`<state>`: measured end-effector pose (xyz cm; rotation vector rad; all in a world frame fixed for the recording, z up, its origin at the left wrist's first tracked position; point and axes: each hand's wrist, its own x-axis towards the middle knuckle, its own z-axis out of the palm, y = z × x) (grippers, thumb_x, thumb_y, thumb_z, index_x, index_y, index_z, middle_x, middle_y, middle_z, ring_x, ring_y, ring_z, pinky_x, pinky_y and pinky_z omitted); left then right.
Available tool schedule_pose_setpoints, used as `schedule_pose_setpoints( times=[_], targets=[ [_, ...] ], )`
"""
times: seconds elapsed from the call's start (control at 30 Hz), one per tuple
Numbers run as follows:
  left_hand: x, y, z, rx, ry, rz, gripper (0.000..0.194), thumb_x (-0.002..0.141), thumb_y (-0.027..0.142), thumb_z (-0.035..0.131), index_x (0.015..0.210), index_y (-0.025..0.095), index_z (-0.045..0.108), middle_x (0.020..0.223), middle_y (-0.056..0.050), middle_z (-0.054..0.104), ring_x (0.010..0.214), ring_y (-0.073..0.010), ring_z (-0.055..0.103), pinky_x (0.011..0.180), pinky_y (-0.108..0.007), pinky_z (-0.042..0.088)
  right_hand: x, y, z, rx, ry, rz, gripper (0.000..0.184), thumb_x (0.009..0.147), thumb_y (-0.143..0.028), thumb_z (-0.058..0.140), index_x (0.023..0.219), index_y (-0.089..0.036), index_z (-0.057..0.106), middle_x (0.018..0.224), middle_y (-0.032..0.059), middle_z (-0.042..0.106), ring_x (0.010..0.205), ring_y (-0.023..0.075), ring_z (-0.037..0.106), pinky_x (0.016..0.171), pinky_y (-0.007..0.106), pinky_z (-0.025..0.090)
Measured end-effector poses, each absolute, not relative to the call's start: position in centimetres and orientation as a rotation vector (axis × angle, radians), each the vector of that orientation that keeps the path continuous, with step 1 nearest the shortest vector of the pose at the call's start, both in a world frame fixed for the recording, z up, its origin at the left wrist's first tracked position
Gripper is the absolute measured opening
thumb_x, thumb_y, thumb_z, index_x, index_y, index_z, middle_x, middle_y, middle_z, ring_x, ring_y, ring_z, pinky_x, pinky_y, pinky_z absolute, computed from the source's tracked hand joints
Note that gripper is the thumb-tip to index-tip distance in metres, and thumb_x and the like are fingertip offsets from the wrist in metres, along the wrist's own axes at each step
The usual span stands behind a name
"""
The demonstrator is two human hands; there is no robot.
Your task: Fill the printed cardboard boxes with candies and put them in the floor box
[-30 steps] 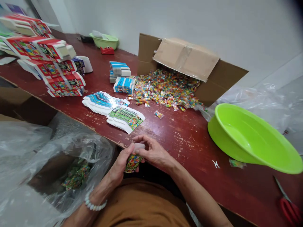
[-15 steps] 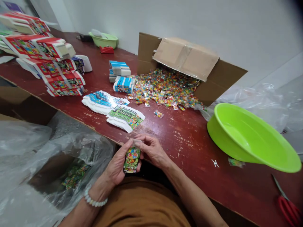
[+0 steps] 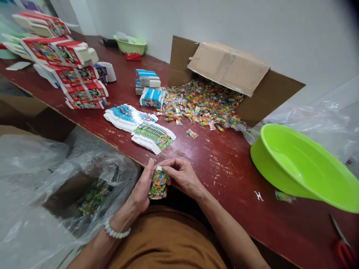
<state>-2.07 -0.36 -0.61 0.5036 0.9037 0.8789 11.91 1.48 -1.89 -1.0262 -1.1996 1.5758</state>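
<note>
A small green printed candy box is held just off the table's front edge, in front of my body. My left hand is wrapped round its side and back. With thumb and fingers, my right hand grips the white flap at the box's top end. Beyond my hands lies a fanned stack of flat green cartons, and behind that a fan of flat blue cartons. A single wrapped candy packet lies right of the green stack.
Wrapped candies spill from a tipped cardboard box. A lime-green basin and scissors sit at right. Red carton bundles stack up at left, blue bundles mid-table. A plastic-lined carton stands below the edge.
My right fingers have shifted at the top of the green box, where a white flap now shows. The whole view has shifted slightly, so things appear further right.
</note>
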Motion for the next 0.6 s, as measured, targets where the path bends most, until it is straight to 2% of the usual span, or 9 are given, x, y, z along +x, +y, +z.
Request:
schedule_pose_setpoints(
  times=[0.07, 0.17, 0.23, 0.3, 0.4, 0.5, 0.6],
  targets=[
    [-2.3, -0.3, -0.9, 0.503, 0.921, 0.859, 0.061, 0.1, 0.058, 0.037, 0.111, 0.008, 0.07, 0.058, -0.006, 0.067, 0.035, -0.0161, 0.059, 0.033, -0.022, 0.046, 11.9, 1.4, -1.8, -1.004, -1.252, 1.519, 0.029, 0.081, -0.044, 0.077, 0.082, -0.016, 0.07, 0.088, 0.0042, 0.074, 0.049, 0.0066, 0.053, 0.045, 0.021, 0.045],
    [-2.7, -0.3, -0.7, 0.475, 0.914, 0.855, 0.056, 0.095, 0.057, 0.049, 0.123, 0.013, 0.069, 0.059, -0.005, 0.068, 0.038, -0.017, 0.061, 0.034, -0.023, 0.047, 12.2, 1.0, -1.6, -0.937, -1.403, 1.425, 0.027, 0.086, -0.044, 0.072, 0.081, -0.018, 0.068, 0.103, 0.0055, 0.073, 0.056, 0.007, 0.055, 0.05, 0.021, 0.047],
    [-2.7, -0.2, -0.2, 0.424, 0.891, 0.866, 0.049, 0.095, 0.049, 0.054, 0.125, 0.014, 0.068, 0.064, -0.005, 0.071, 0.04, -0.017, 0.062, 0.034, -0.024, 0.049, 12.4, 0.5, -1.7, -0.913, -1.497, 1.404, 0.025, 0.09, -0.044, 0.069, 0.085, -0.02, 0.068, 0.109, 0.006, 0.069, 0.062, 0.0088, 0.058, 0.055, 0.023, 0.051],
    [-2.5, -0.1, 0.3, 0.377, 0.876, 0.886, 0.04, 0.092, 0.037, 0.057, 0.124, 0.014, 0.069, 0.077, -0.007, 0.075, 0.044, -0.0162, 0.064, 0.035, -0.024, 0.05, 12.4, 0.0, -2.1, -0.932, -1.525, 1.403, 0.023, 0.09, -0.046, 0.068, 0.094, -0.023, 0.069, 0.115, 0.0064, 0.064, 0.066, 0.0108, 0.06, 0.057, 0.026, 0.053],
    [-2.4, 0.0, 0.5, 0.388, 0.882, 0.929, 0.038, 0.085, 0.027, 0.062, 0.121, 0.015, 0.068, 0.093, -0.007, 0.076, 0.046, -0.0143, 0.064, 0.035, -0.024, 0.05, 12.0, -0.3, -2.6, -0.983, -1.565, 1.346, 0.023, 0.09, -0.046, 0.068, 0.101, -0.025, 0.067, 0.114, 0.0066, 0.062, 0.08, 0.0157, 0.064, 0.067, 0.03, 0.056],
    [-4.2, -0.4, 0.0, 0.515, 0.934, 0.997, 0.046, 0.083, 0.034, 0.065, 0.126, 0.018, 0.064, 0.078, -0.003, 0.073, 0.043, -0.0144, 0.061, 0.038, -0.025, 0.049, 11.9, 1.5, -2.9, -0.978, -1.727, 1.24, 0.019, 0.091, -0.041, 0.066, 0.1, -0.024, 0.068, 0.108, 0.005, 0.066, 0.094, 0.0181, 0.062, 0.083, 0.032, 0.053],
    [-9.2, -1.2, -1.2, 0.715, 1.206, 1.187, 0.054, 0.084, 0.045, 0.064, 0.132, 0.02, 0.059, 0.072, 0.0, 0.07, 0.051, -0.017, 0.063, 0.05, -0.027, 0.052, 12.6, 5.6, -2.9, -1.21, -1.74, 1.012, 0.025, 0.09, -0.039, 0.065, 0.11, -0.024, 0.067, 0.102, 0.0037, 0.066, 0.087, 0.0179, 0.06, 0.084, 0.034, 0.05]
  ],
)
